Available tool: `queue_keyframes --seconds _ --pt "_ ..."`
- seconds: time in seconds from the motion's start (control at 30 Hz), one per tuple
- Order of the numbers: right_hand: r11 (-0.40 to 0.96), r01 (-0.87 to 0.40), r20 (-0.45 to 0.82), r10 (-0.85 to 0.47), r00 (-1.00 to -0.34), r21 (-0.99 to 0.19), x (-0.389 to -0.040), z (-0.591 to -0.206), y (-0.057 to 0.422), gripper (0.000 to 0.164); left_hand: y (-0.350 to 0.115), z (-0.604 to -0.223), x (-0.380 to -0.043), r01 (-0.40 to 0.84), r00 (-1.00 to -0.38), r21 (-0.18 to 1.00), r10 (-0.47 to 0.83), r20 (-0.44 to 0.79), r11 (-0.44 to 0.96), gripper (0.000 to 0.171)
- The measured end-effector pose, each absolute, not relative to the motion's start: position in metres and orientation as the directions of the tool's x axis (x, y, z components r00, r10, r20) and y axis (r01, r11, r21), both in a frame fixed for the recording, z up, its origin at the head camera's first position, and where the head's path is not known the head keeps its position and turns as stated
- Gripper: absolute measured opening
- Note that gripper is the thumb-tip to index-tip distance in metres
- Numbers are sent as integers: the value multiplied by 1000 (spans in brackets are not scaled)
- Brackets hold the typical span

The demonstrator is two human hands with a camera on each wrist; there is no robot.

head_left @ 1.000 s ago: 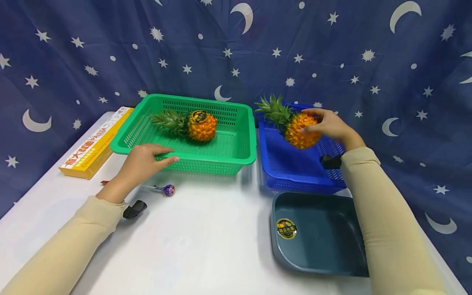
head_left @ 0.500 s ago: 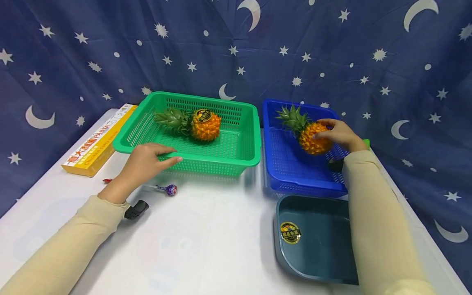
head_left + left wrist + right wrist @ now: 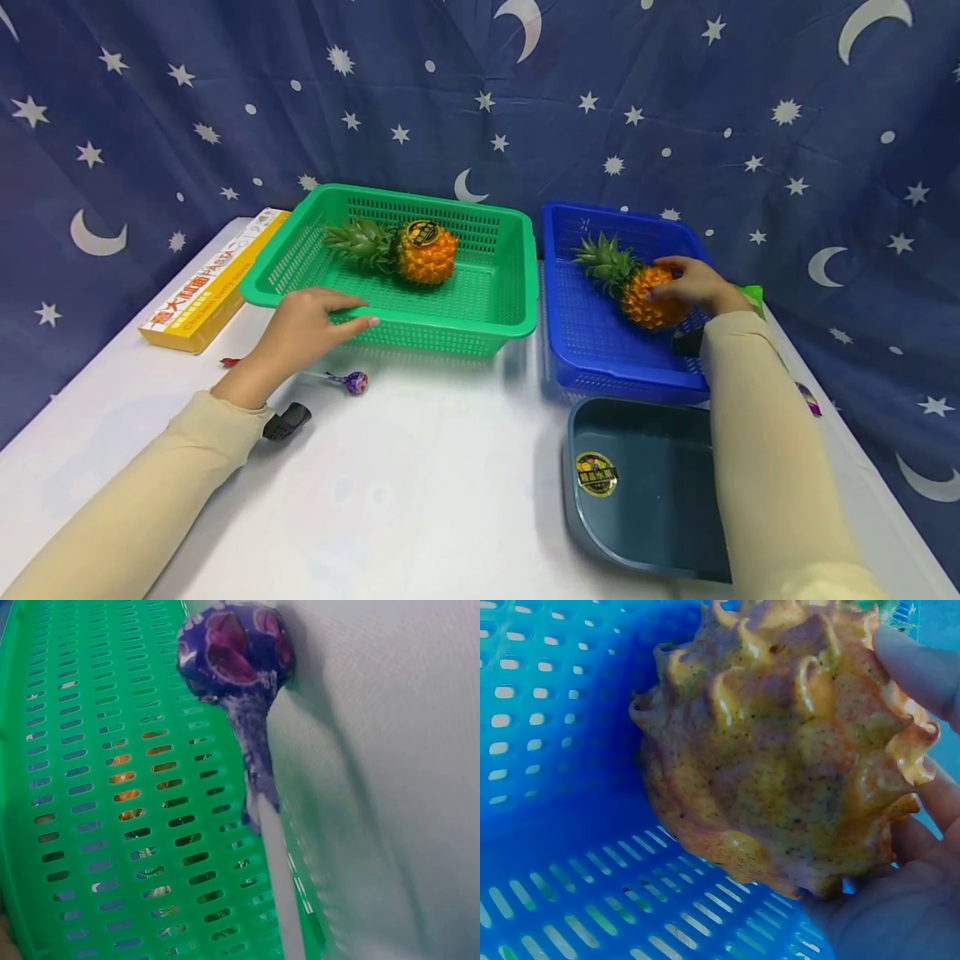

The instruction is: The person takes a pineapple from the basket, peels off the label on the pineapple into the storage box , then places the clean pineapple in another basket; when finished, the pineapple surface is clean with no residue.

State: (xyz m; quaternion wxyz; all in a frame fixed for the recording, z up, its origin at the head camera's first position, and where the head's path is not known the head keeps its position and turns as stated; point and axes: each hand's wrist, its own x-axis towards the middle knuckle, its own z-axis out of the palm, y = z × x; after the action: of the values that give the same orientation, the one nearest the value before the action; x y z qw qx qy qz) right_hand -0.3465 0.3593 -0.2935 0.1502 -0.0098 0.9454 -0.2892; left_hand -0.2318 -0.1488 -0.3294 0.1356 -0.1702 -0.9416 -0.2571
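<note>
My right hand point(image 3: 697, 285) grips an orange toy pineapple point(image 3: 649, 298) with green leaves, low inside the blue basket point(image 3: 637, 372). In the right wrist view the thumb and fingers curl round the right side of the pineapple's bumpy body point(image 3: 772, 757). At the front rim of the green basket point(image 3: 420, 323) is my left hand point(image 3: 309, 327), with the rim between its thumb and fingers. A second toy pineapple point(image 3: 427, 254), bearing a black-and-gold sticker, lies in the green basket. A purple-wrapped lollipop point(image 3: 356, 382) lies on the table near my left wrist.
A dark grey-blue tub point(image 3: 585, 533) with a round sticker stands in front of the blue basket. A yellow pasta box point(image 3: 213, 283) lies left of the green basket. Beyond my right arm, a green item point(image 3: 752, 297) and a purple one point(image 3: 809, 400) partly show.
My right hand has lowered the pineapple into the blue basket, moving down and to the right. The left hand stays at the green basket's rim. The head view has shifted slightly.
</note>
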Motion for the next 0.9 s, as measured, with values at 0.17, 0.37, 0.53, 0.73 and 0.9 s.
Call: queue_keyframes --seconds 0.17,0.37,0.53,0.73,0.9 --pt "827 90 -317 -110 -942 -554 -346 -295 359 81 -150 -330 -231 378 -911 440 244 331 814 40" --pt "795 86 -253 -87 -964 -601 -344 -287 348 89 -151 -330 -230 377 -913 440 245 327 815 41" --pt "794 11 -174 -119 -978 -607 -342 -265 325 93 -152 -331 -231 363 -920 452 236 314 815 42" --pt "787 -95 -86 -184 -979 -610 -338 -240 291 89 -151 -331 -234 361 -923 470 235 306 805 43" --pt "731 -152 5 -199 -980 -665 -340 -231 266 82 -149 -331 -235 378 -913 456 241 330 806 42"
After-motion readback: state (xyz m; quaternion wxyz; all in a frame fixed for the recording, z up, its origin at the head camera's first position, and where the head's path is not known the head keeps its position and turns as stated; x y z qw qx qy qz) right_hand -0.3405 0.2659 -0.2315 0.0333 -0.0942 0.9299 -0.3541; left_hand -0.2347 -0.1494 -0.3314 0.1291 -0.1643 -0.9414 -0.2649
